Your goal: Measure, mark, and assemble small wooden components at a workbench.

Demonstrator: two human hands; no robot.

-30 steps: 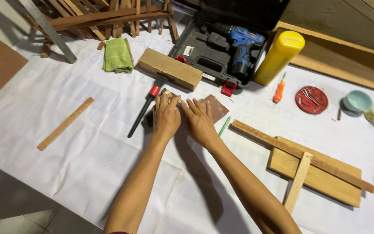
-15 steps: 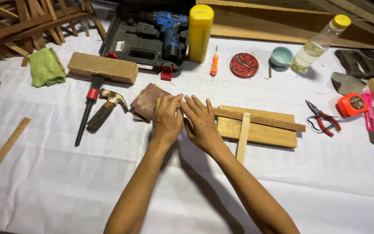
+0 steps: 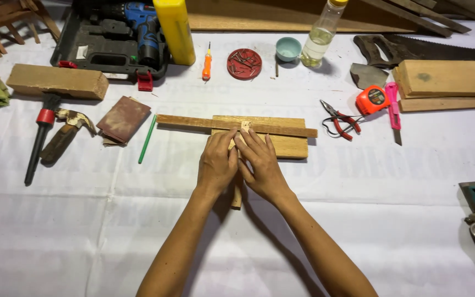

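Seen from above, a person's two bare hands lie side by side on a white cloth-covered worktop [image 3: 358, 187], pressed flat over a narrow upright strip of pale wood [image 3: 237, 197]. The left hand [image 3: 217, 163] and the right hand [image 3: 259, 163] touch each other, fingers straight and held together, palms down on the strip rather than curled around it, so neither grip is clamped on anything. The strip's near end pokes out below the hands; its far end [image 3: 244, 126] shows just past the fingertips. It crosses a flat rectangular light wooden board [image 3: 287, 144] and a long thin wooden batten [image 3: 193, 122] that lies sideways along the board's far edge. Left of the board lie a green pencil [image 3: 147, 138], a brown sheet of sandpaper [image 3: 124, 117], a worn claw hammer [image 3: 68, 133] and a black-handled tool with a red collar [image 3: 38, 144]. Right of the board are red-handled pliers [image 3: 337, 119], an orange tape measure [image 3: 373, 99] and a pink utility knife [image 3: 395, 109]. Beyond the board stand a round red tin of nails [image 3: 244, 63], a small teal bowl [image 3: 288, 48], a clear plastic bottle of pale liquid [image 3: 321, 34], a tall yellow can [image 3: 176, 30] and a blue cordless drill in its black case [image 3: 138, 27].
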